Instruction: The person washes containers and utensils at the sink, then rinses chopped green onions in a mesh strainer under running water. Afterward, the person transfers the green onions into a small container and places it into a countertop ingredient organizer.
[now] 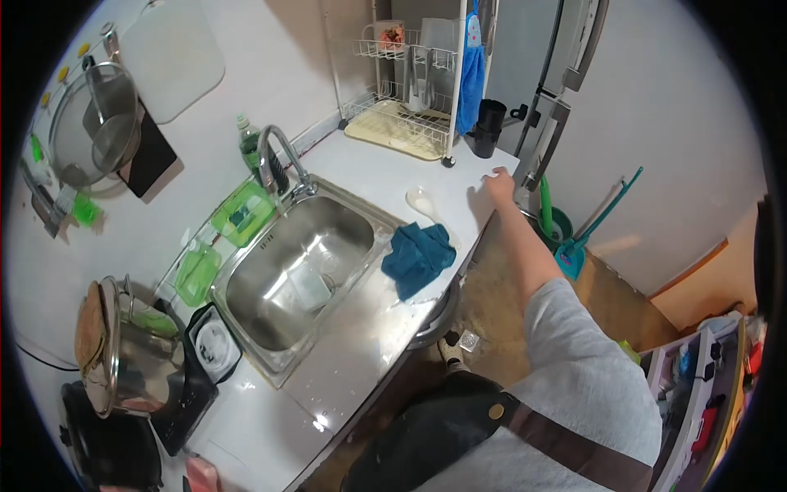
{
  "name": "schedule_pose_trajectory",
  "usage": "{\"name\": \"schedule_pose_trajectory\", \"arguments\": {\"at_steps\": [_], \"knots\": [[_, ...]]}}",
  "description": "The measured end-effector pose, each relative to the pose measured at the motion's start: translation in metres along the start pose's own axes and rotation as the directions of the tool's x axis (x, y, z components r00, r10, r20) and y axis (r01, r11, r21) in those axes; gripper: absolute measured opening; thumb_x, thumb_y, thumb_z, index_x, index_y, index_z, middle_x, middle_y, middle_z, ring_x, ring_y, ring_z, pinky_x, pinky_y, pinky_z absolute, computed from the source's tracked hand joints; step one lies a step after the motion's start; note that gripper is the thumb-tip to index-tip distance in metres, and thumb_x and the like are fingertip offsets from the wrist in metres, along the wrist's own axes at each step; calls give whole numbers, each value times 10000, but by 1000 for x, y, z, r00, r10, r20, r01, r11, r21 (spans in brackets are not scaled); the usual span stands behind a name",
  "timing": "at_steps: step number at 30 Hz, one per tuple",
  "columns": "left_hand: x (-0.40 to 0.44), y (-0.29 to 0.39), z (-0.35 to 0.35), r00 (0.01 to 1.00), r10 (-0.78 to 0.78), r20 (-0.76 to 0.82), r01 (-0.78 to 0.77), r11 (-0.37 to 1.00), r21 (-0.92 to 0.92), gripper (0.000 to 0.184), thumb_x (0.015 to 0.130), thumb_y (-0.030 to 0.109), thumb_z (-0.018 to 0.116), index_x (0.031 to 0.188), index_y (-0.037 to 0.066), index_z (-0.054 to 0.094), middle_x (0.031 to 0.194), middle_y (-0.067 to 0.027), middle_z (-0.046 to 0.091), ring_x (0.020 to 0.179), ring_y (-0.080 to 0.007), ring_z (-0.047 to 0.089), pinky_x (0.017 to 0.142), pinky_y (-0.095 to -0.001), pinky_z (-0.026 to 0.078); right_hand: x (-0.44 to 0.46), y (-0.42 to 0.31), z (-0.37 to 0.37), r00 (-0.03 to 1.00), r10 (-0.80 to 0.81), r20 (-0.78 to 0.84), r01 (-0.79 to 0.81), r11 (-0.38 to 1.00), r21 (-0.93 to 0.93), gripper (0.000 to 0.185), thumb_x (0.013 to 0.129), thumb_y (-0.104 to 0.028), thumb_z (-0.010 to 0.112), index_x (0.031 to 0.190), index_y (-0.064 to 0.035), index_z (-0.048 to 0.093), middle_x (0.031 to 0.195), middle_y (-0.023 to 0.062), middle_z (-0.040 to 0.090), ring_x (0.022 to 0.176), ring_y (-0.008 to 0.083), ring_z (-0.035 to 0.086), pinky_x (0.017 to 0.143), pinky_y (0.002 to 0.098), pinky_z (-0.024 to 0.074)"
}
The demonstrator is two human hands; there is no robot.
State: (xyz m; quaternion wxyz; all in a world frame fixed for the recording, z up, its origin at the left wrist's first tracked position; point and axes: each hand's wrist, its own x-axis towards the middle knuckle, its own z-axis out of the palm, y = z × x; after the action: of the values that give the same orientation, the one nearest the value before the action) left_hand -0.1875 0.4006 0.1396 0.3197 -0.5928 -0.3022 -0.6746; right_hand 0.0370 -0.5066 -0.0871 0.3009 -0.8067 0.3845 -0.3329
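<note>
My right hand [498, 189] reaches out over the far right end of the white counter [344, 410], by its edge. Its fingers look curled; what they hold, if anything, is too small to make out. A black cup [489, 127] stands just beyond it. Nearer to me, a dark teal cloth [419, 258] lies crumpled on the counter, with a white spoon [421, 202] behind it. My left hand is out of view.
Left of the cloth is a steel sink [246, 287] with a clear container [308, 289] inside, under a curved faucet [283, 143]. A wire rack [402, 123] stands at the back. Pots [143, 361] crowd the left; a teal dustpan [571, 258] is on the floor.
</note>
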Motion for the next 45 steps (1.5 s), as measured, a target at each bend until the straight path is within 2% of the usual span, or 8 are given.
{"name": "schedule_pose_trajectory", "arguments": {"at_steps": [8, 11, 15, 19, 22, 25, 34, 45], "knots": [[-109, 382, -190, 734, 532, 422, 330, 263, -906, 178, 749, 1, 587, 893, 50, 678, 898, -79, 641, 924, -249, 574, 829, -336, 444, 148, 27, 40, 924, -321, -208, 371, 883, 288, 1064, 594, -273, 879, 1381, 48, 239, 1345, 244, 376, 1230, 331, 404, 1059, 382, 304], [-175, 488, -209, 84, 640, 764, 955, 166, -244, 150, 881, 76, 557, 969, 83, 678, 883, -46, 646, 789, -159, 615, 663, -268, 505, 160, 16, 46, 909, -415, -44, 356, 716, 601, 1096, 621, -280, 888, 1376, 42, 162, 1345, 205, 368, 1199, 247, 426, 1017, 339, 355], [-236, 577, -162, -336, 609, 719, 912, 20, 409, 235, 914, 47, 445, 1048, -70, 599, 868, -121, 637, 713, -161, 630, 618, -263, 534, 175, 31, 54, 957, -290, -2, 259, 853, 454, 782, 658, -192, 859, 1255, 46, 412, 1214, 149, 518, 1077, 225, 528, 949, 337, 422], [-241, 593, -147, -344, 626, 700, 933, 144, 330, 251, 889, 90, 495, 1045, -81, 592, 974, -179, 640, 794, -247, 661, 706, -317, 559, 136, 29, 21, 961, -266, -78, 264, 794, 548, 712, 661, -151, 843, 1230, 36, 458, 1145, 141, 570, 1047, 225, 557, 927, 343, 440], [-302, 570, -139, -11, 725, 688, 407, 632, -660, 538, 818, 236, 641, 1290, 27, 487, 1293, -279, 471, 1057, -359, 596, 903, -450, 494, 111, 40, -11, 962, -273, -23, 240, 800, 549, 704, 652, -138, 841, 1219, 36, 462, 1126, 138, 576, 1018, 229, 568, 916, 335, 451], [-342, 549, -175, -401, 356, 844, 60, 930, -364, 1164, 625, 392, 808, 1470, 294, 14, 1486, -310, 86, 1312, -461, 309, 1053, -543, 316, 78, 33, -45, 931, -340, 131, 245, 849, 468, 667, 653, -122, 833, 1193, 31, 474, 1105, 130, 576, 960, 206, 579, 880, 319, 461], [-345, 533, -145, -665, 549, 506, 743, 553, 376, 1116, 607, 262, 775, 1453, 149, 57, 1357, -213, 409, 1217, -340, 456, 994, -523, 374, -46, -156, -20, 487, -614, 621, 75, 738, 670, 662, 620, -195, 856, 1145, 14, 511, 1013, 122, 645, 893, 197, 626, 780, 330, 503], [-294, 476, -124, -391, 911, 133, 392, 34, 919, 529, 819, 476, 408, 1219, 153, 531, 1176, -87, 574, 1028, -278, 557, 852, -466, 426, -201, -200, 222, 375, -139, 917, 285, 958, 29, 976, 559, -483, 786, 1222, 107, 381, 1080, 257, 618, 1004, 360, 623, 860, 385, 494]]}}
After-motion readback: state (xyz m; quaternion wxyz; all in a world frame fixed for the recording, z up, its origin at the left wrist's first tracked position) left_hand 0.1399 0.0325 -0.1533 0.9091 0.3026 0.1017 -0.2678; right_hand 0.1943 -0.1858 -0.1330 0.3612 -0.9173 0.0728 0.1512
